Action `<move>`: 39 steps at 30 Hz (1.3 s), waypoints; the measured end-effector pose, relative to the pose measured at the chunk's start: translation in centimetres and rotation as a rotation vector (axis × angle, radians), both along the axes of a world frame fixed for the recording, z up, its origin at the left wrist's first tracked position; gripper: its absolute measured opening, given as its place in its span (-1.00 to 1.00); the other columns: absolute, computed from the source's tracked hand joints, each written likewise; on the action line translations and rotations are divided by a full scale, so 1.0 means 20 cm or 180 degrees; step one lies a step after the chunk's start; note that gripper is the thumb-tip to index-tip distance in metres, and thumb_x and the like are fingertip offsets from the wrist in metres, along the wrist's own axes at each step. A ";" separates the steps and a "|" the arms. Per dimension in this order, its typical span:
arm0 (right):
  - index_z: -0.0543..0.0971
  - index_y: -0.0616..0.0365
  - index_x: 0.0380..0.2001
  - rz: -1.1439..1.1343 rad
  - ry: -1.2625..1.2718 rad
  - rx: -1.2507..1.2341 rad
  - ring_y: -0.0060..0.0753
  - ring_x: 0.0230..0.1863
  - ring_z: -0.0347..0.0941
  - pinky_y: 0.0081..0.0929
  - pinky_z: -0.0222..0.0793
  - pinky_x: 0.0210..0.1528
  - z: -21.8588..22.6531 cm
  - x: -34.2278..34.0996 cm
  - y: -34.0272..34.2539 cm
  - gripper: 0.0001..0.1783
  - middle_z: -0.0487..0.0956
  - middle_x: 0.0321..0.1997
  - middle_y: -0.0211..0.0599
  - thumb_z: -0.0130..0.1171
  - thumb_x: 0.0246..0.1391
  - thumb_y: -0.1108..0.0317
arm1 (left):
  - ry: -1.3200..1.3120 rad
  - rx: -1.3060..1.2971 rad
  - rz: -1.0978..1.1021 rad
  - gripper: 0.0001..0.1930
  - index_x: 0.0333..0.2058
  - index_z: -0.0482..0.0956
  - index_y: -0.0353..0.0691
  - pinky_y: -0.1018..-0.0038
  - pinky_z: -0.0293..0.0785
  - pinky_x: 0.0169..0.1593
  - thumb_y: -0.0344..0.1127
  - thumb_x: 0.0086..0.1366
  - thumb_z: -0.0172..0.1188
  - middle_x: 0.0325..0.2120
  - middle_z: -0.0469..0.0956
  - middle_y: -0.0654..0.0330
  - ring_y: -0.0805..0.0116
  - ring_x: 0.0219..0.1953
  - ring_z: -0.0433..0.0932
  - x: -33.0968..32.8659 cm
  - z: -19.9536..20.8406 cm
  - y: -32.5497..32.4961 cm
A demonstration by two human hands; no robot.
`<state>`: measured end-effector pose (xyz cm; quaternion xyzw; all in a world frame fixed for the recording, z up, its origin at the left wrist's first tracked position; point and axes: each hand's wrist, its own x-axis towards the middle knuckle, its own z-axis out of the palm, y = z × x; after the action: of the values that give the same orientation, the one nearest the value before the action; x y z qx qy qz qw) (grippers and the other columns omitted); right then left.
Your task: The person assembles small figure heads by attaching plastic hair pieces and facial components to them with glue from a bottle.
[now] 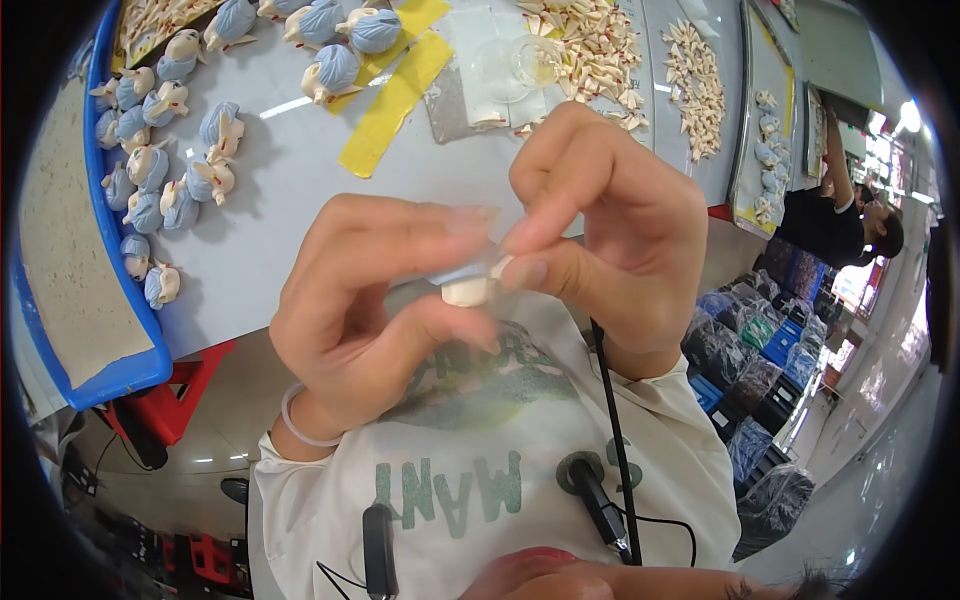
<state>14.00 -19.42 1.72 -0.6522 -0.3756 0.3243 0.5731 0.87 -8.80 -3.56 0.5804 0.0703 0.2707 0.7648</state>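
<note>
Close in front of my chest, my left hand (345, 300) pinches a small blue and cream figurine (466, 292) between thumb and fingers. Most of the figurine is covered by those fingers. My right hand (625, 220) is closed at its left side, thumb against forefinger, on a small cream piece (502, 266) that meets the figurine or lies just beside it; which one I cannot tell. Slight blur softens the fingertips. Similar blue and cream figurines (331, 72) lie on the grey table (270, 165) beyond my left hand.
A blue-rimmed tray (150, 372) runs along the left, with figurines beside it. Yellow strips (395, 105) and a clear round dish (535, 62) lie farther back. Heaps of small pointed cream pieces (595, 50) cover the back right. Another person (835, 215) and wrapped crates (745, 375) are at the right.
</note>
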 end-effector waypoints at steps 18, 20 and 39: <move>0.40 0.17 -0.38 -0.0255 0.0999 0.0351 -0.60 -0.32 0.33 -0.64 0.24 -0.24 -0.07 -0.01 -0.09 -0.64 0.42 -0.40 -0.42 0.33 -0.31 0.50 | -0.0118 0.0449 0.0280 -0.59 -0.32 0.49 -0.30 0.50 0.35 -0.27 -0.35 -0.22 0.38 -0.33 0.49 0.10 0.31 -0.34 0.44 0.04 0.00 -0.02; 0.26 0.21 -0.21 0.0018 0.1569 -0.0029 -0.41 -0.24 0.34 -0.60 0.20 -0.19 -0.05 -0.04 -0.10 -0.37 0.41 -0.30 -0.23 0.40 -0.35 0.32 | -0.0210 0.1477 0.0198 -0.56 -0.28 0.48 -0.26 0.48 0.33 -0.27 -0.33 -0.22 0.36 -0.30 0.49 0.12 0.26 -0.36 0.43 0.05 0.01 -0.01; 0.44 0.23 -0.14 -0.3121 -0.2896 -0.1439 -0.56 -0.37 0.38 -0.66 0.29 -0.31 0.00 0.57 -0.73 -0.60 0.46 -0.19 -0.26 0.19 -0.13 0.41 | 0.1635 0.3169 0.1248 -0.73 -0.25 0.43 -0.25 0.46 0.37 -0.29 -0.55 0.01 0.15 -0.21 0.39 0.14 0.25 -0.30 0.42 0.17 0.05 0.19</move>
<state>25.30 -34.09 1.79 -0.9201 -0.1642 -0.2061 0.2897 4.30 -5.03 -2.51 0.8924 0.2236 0.2582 0.2948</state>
